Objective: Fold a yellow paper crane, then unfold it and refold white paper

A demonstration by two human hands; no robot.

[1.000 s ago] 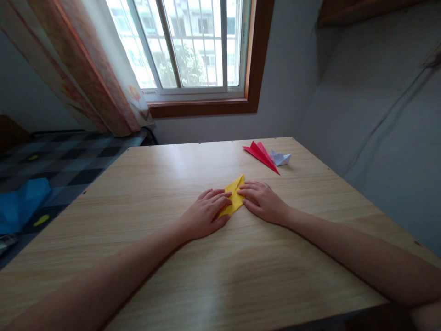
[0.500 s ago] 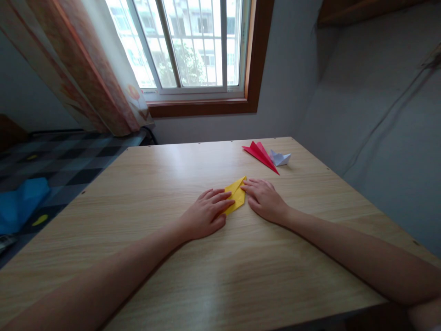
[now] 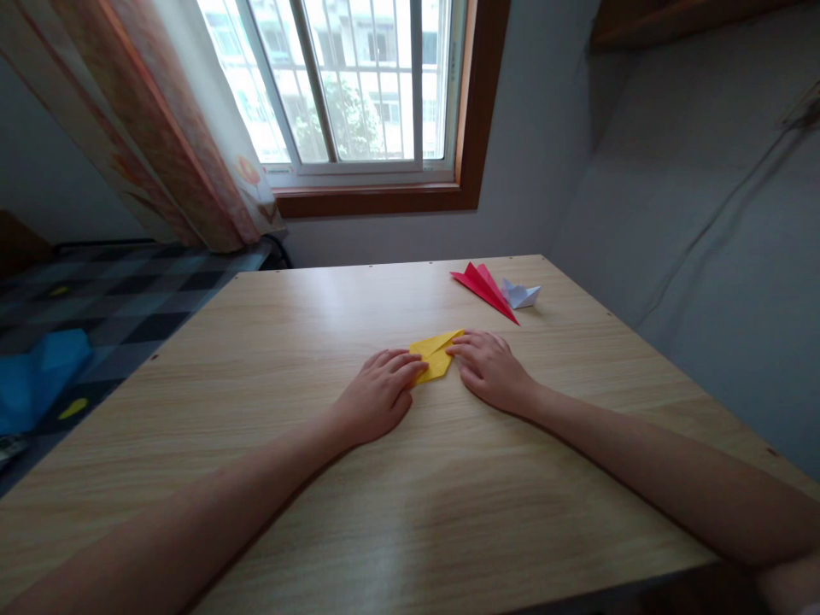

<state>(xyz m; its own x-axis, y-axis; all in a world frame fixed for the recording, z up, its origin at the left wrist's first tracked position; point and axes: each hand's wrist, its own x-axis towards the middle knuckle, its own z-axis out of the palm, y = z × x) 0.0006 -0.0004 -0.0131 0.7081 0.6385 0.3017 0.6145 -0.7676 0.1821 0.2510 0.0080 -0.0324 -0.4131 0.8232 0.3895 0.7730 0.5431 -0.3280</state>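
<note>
A folded piece of yellow paper (image 3: 438,356) lies on the wooden table between my two hands, with a slanting fold along its upper side. My left hand (image 3: 377,395) has its bent fingers over the paper's left end, and the thumb is tucked close below, gripping it there. At the upper right corner, my right hand (image 3: 492,369) holds the paper with its fingertips, which hide that corner. Both hands rest on the tabletop.
Beyond my right hand lie a red paper plane (image 3: 485,292) and a white paper boat (image 3: 522,295) on the table (image 3: 307,316). Left of the table, blue paper (image 3: 44,376) lies on a checked bed cover (image 3: 141,295). A window and curtain are behind.
The yellow paper has turned slightly clockwise, its left end moving up and left. My left hand has shifted a little left with its fingers more bent. My right hand is nearly still.
</note>
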